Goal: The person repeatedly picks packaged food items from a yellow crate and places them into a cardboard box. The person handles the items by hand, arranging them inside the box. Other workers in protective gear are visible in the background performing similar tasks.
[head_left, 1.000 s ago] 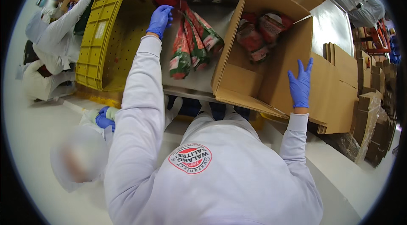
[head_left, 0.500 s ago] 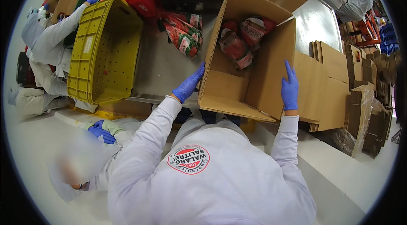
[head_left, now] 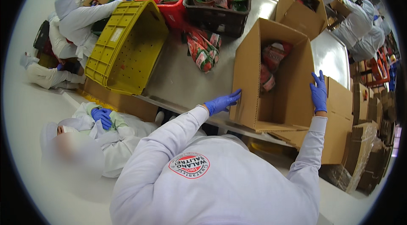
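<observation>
An open cardboard box [head_left: 245, 81] stands on the metal table in front of me, between my two hands. Red and green printed plastic packs [head_left: 275, 53] lie inside it, partly hidden by its walls. My left hand [head_left: 222, 102], in a blue glove, has its fingers stretched out against the box's near left side. On the opposite side, my right hand [head_left: 319, 92], gloved the same way, rests with spread fingers along the right wall. Neither hand's fingers are wrapped round anything. More red and green packs [head_left: 203, 50] lie on the table left of the box.
A tilted yellow crate [head_left: 104, 47] stands at left. Behind are a red crate [head_left: 174, 13] and a black crate [head_left: 216, 15] holding packs. Another carton [head_left: 299, 15] sits beyond the box. Flat cardboard [head_left: 337, 140] lies at right. A co-worker's folded gloved hands [head_left: 101, 118] are nearby at left.
The scene has shifted in view. The box is turned, showing more of its outer left side and fewer packs inside. My right hand's fingers now lie against its right wall.
</observation>
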`<action>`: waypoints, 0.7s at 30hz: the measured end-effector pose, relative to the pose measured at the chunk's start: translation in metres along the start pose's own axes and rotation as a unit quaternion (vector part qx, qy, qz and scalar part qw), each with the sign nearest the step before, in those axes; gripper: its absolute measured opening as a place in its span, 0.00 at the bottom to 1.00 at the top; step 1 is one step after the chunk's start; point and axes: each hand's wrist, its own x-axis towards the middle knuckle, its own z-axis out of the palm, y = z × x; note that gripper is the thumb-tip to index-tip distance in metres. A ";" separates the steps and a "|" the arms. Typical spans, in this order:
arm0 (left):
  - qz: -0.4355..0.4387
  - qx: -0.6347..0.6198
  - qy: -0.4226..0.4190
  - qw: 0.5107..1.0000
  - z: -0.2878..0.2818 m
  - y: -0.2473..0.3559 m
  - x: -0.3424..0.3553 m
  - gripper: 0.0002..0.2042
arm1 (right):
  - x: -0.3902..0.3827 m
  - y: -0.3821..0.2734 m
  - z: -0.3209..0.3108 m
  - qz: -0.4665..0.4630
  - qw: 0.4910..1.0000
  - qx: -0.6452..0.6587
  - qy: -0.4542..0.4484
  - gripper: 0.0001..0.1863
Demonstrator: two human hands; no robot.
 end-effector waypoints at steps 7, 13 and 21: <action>0.002 -0.082 0.132 0.988 -0.066 -0.060 -0.021 0.35 | 0.038 -0.163 -0.007 -0.246 0.964 0.076 -0.061 0.19; 0.062 -0.167 0.284 0.942 -0.175 -0.076 -0.063 0.29 | 0.051 -0.308 0.031 -0.355 0.905 0.118 -0.202 0.18; 0.091 -0.253 0.334 0.903 -0.258 -0.061 -0.071 0.26 | 0.173 -0.364 0.255 -0.243 0.916 -0.041 -0.316 0.23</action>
